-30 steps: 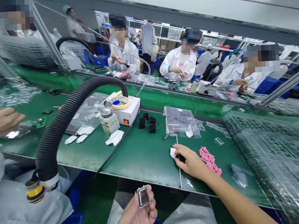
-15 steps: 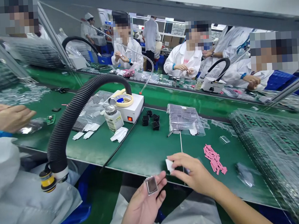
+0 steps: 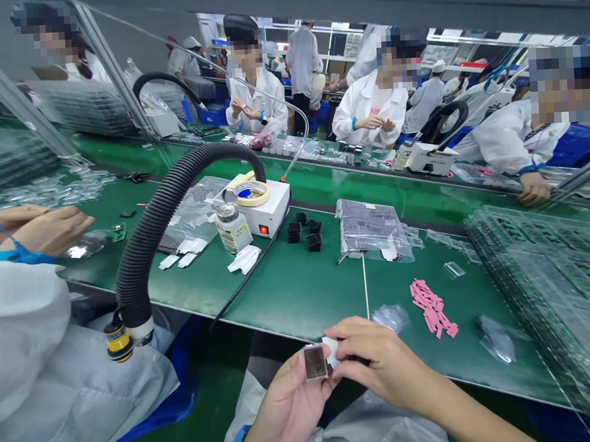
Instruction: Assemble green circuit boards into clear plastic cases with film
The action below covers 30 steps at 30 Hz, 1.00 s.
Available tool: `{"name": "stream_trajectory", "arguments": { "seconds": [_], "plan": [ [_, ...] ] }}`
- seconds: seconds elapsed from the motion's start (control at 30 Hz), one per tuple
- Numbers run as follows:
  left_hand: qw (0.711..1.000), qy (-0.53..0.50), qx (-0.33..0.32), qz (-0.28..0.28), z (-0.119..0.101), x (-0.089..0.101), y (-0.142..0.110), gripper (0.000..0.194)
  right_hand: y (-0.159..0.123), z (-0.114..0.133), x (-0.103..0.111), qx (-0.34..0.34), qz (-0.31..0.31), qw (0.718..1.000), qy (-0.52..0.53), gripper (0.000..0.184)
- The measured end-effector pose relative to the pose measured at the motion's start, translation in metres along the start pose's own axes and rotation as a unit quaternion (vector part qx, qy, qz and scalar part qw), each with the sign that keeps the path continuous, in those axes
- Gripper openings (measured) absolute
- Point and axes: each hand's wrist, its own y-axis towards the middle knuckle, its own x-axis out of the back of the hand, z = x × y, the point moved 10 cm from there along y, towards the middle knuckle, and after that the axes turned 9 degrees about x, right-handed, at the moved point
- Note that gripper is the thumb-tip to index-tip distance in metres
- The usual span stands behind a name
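Observation:
In my left hand [image 3: 295, 396] is a small square part with a dark face and a pale frame [image 3: 315, 363], gripped between thumb and fingers just off the table's front edge. My right hand [image 3: 381, 355] pinches a small white piece [image 3: 331, 351] and holds it against or right beside the part's right side; whether they touch I cannot tell. Beyond my right hand lies a crumpled clear plastic bag [image 3: 391, 317]. A pile of pink strips [image 3: 432, 308] is to its right.
A white box [image 3: 274, 205] carries a tape roll [image 3: 247, 194]; a bottle [image 3: 233, 229] and black blocks [image 3: 314, 236] stand near. A black hose [image 3: 138, 255] arches on the left, beside a co-worker's hands [image 3: 43, 229]. Bagged grey parts [image 3: 367, 227] lie behind; clear trays [image 3: 550, 280] are stacked right.
My right hand has brought the white piece left and down to the square part. My left hand has closed more around that part. The view has shifted slightly.

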Motion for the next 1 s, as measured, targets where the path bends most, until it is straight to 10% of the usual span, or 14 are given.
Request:
{"name": "stream_trajectory", "arguments": {
  "seconds": [0.3, 0.53, 1.0],
  "plan": [
    [1.0, -0.005, 0.009, -0.019, 0.005, 0.003, 0.001, 0.03, -0.014, -0.025, -0.004, -0.133, -0.039, 0.985, 0.108, 0.012],
    [1.0, 0.007, 0.011, -0.022, 0.007, 0.003, 0.001, 0.031, -0.007, -0.01, -0.004, -0.061, -0.027, 0.996, 0.055, 0.007],
    [0.999, 0.012, 0.028, -0.026, 0.014, 0.008, -0.002, 0.024, -0.03, -0.049, -0.014, -0.31, -0.055, 0.914, 0.255, 0.005]
  ]
}}
